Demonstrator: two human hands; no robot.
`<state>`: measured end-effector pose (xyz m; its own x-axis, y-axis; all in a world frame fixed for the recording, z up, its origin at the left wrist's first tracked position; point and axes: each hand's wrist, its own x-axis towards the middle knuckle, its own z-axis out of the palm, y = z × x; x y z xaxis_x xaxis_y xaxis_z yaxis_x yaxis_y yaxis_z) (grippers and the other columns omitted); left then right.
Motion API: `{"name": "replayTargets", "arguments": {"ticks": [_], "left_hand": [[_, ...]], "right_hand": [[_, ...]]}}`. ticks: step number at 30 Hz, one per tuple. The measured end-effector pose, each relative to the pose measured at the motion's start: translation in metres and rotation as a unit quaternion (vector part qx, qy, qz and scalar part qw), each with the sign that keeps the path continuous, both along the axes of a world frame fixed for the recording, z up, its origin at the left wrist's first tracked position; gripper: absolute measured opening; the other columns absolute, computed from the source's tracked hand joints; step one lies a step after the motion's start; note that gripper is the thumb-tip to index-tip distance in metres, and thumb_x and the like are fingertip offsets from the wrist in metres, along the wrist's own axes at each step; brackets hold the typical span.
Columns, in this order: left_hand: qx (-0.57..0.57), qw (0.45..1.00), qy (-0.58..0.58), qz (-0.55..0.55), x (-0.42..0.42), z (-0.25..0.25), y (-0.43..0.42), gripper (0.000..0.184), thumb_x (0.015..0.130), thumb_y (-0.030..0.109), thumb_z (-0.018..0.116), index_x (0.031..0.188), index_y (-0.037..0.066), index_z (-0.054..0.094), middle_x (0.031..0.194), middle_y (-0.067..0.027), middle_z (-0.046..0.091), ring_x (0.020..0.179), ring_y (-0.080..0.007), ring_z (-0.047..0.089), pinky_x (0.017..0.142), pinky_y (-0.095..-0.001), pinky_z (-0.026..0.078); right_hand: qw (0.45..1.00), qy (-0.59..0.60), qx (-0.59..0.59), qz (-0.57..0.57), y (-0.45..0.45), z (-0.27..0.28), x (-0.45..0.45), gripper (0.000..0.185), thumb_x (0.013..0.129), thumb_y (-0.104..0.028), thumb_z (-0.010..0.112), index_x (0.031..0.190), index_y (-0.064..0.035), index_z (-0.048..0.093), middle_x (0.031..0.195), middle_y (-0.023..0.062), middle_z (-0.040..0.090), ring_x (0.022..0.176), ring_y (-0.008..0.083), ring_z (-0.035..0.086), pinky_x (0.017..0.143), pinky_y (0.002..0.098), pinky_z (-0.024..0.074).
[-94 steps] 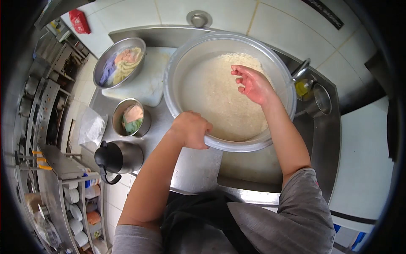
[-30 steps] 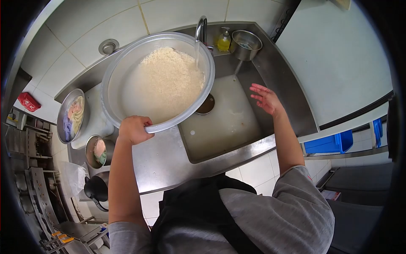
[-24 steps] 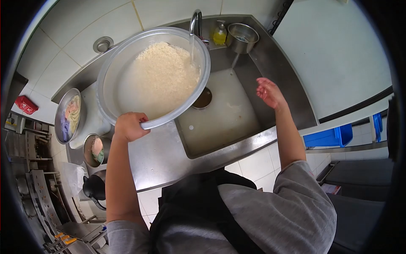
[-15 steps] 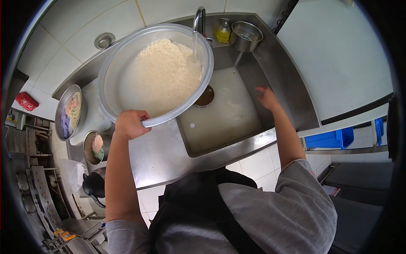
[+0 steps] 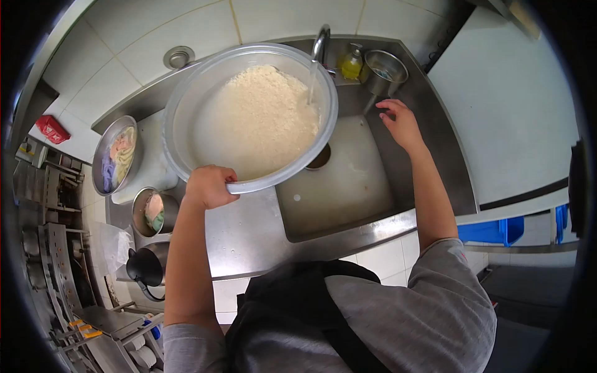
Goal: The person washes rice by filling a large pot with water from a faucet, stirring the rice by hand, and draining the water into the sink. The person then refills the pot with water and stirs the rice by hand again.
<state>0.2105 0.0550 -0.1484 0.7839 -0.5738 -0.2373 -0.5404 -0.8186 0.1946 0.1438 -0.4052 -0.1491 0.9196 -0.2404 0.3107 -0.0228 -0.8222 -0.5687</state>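
My left hand (image 5: 212, 186) is closed round the near rim of a large metal basin (image 5: 205, 124). Inside the basin, rice (image 5: 270, 118) is heaped toward the far right, with cloudy water over its left part. Water runs from the curved faucet (image 5: 321, 45) onto the right edge of the rice. Over the right side of the sink (image 5: 345, 205), my right hand (image 5: 402, 124) is empty, its fingers apart and slightly bent. It is nearest to a small metal pot (image 5: 384, 71) and a bottle of yellow liquid soap (image 5: 352, 62).
Left of the basin stand a bowl of colored cloths (image 5: 118, 158) and a smaller pot (image 5: 151, 211) with pink and green cloths. A black kettle (image 5: 146, 267) is nearer me. A white surface (image 5: 504, 118) borders the sink's right side. A blue bin (image 5: 497, 231) is below it.
My right hand has moved up toward the faucet and small pot, its fingers now less extended. My left hand keeps its grip on the basin rim. The whole view has shifted slightly.
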Motion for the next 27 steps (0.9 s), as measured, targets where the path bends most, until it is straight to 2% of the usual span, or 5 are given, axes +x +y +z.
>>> {"name": "replayTargets", "arguments": {"ticks": [7,17,22,25,27], "left_hand": [[-0.009,1.000,-0.008,-0.009,0.001,-0.001,0.003,0.029,0.062,0.029,0.074,0.087,0.015,0.071,0.086,-0.0030,0.072,0.085,-0.0242,0.067,0.077,-0.0366,0.053],[0.002,1.000,-0.015,-0.008,0.001,-0.001,0.005,0.028,0.063,0.033,0.073,0.087,0.017,0.071,0.086,-0.0027,0.071,0.086,-0.0239,0.066,0.079,-0.0376,0.052],[-0.004,1.000,-0.005,-0.018,0.003,-0.002,0.007,0.028,0.063,0.033,0.072,0.086,0.018,0.070,0.085,-0.0022,0.069,0.088,-0.0244,0.065,0.081,-0.0386,0.051],[-0.025,0.999,-0.007,-0.023,0.002,-0.002,0.010,0.030,0.062,0.034,0.073,0.087,0.018,0.070,0.086,-0.0019,0.069,0.089,-0.0242,0.065,0.082,-0.0386,0.051],[-0.030,0.999,-0.001,-0.013,0.006,-0.005,0.012,0.033,0.062,0.036,0.073,0.089,0.017,0.070,0.087,-0.0016,0.069,0.091,-0.0233,0.065,0.084,-0.0381,0.050]], "right_hand": [[0.992,-0.056,0.049,0.104,0.073,0.013,0.037,0.017,0.084,-0.007,0.064,0.100,-0.0061,0.068,0.099,0.0096,0.065,0.083,0.0250,0.065,0.074,0.0337,0.0505],[0.948,0.139,-0.152,0.244,0.129,-0.038,0.116,0.031,0.082,-0.023,0.066,0.107,-0.0034,0.066,0.118,0.0148,0.061,0.102,0.0330,0.062,0.088,0.0389,0.0498],[0.946,0.262,-0.168,0.086,0.112,-0.097,0.247,0.077,0.084,-0.029,0.060,0.146,0.0002,0.026,0.151,0.0229,0.027,0.137,0.0359,0.033,0.110,0.0471,0.0323],[0.971,0.237,-0.001,0.023,0.132,-0.158,0.297,0.078,0.086,-0.030,0.055,0.149,-0.0021,0.017,0.151,0.0245,0.025,0.142,0.0381,0.021,0.112,0.0517,0.0242],[0.973,0.223,-0.046,-0.033,0.175,-0.141,0.285,0.076,0.086,-0.035,0.056,0.146,-0.0017,0.024,0.148,0.0260,0.028,0.136,0.0426,0.031,0.110,0.0511,0.0297]]}}
